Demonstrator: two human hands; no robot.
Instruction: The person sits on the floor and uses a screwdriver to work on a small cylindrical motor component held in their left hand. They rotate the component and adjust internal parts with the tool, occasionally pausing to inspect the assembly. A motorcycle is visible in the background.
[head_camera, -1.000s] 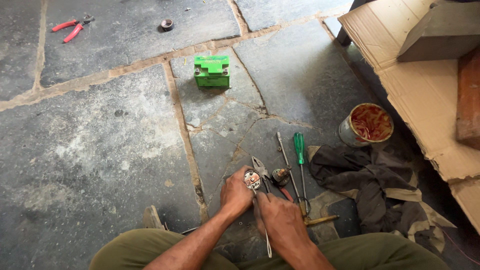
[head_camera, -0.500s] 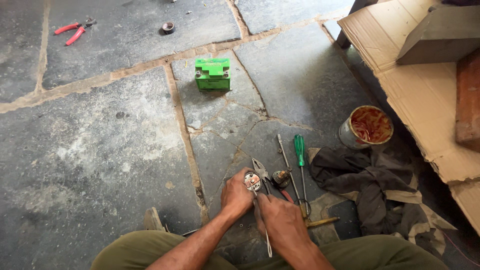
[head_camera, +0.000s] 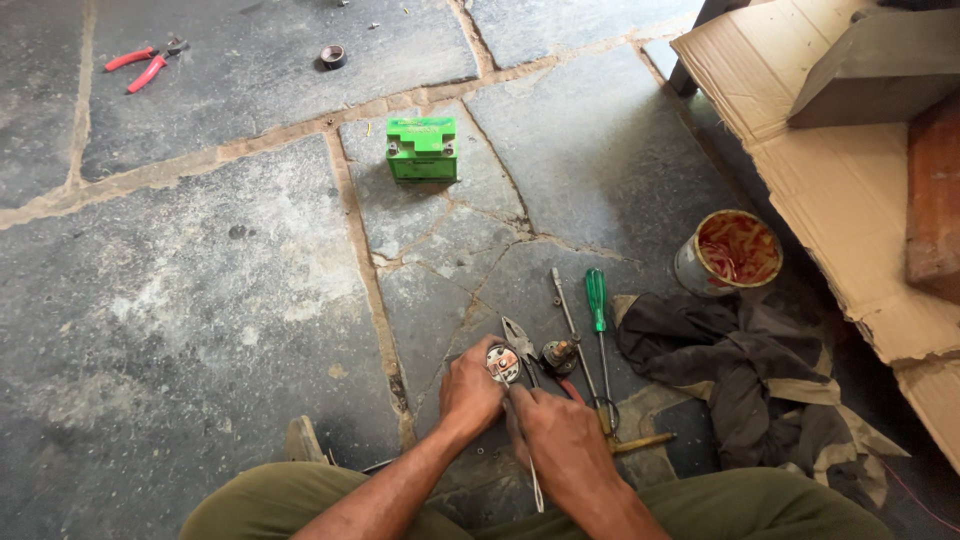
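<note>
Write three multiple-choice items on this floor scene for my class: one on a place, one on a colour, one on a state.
1. Where is the green box?
A. On the stone floor, beyond the hands
B. On the cardboard
C. Inside the tin

2. What colour are the handles of the pliers at far left?
A. Blue
B. Red
C. Yellow

3. What is the left hand doing?
A. Resting open on the cloth
B. Lifting the tin
C. Holding a small round metal part

Answers: A, it stands on a slab; B, both handles are red; C, its fingers wrap the part while the right hand works beside it.
</note>
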